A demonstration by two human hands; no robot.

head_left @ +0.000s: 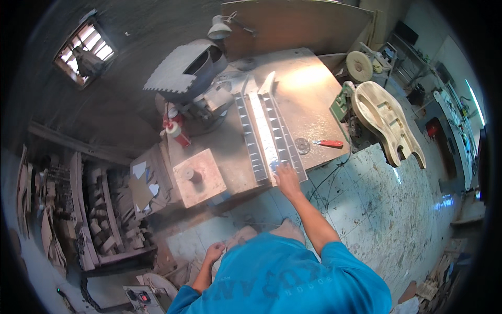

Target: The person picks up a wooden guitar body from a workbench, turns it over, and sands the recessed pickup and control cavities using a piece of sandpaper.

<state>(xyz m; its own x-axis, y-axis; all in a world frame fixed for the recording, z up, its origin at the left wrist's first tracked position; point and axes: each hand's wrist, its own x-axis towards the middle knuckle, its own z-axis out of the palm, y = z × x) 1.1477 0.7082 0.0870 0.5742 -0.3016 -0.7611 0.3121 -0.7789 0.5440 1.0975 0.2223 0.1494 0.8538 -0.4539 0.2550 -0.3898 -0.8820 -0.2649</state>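
Note:
My right hand [285,175] grips a small blue object [274,165] at the near end of a long pale strip [261,120], flanked by dark panels with light triangular marks, lying on the wooden workbench [325,107]. My left hand [214,252] hangs low by my body, fingers curled; anything inside is too small to make out. Right of the strip lie a metal disc [302,145] and a red-handled tool [331,143]. On the left are a square board with a cylinder [192,174] and squeeze bottles [178,133].
A wooden guitar body [375,107] rests beside a green machine [340,102] on the right. A white-topped machine [172,76] and lamp [219,29] stand behind left. A cable [324,186] trails below the bench. Wood scraps fill racks [104,220] on the left.

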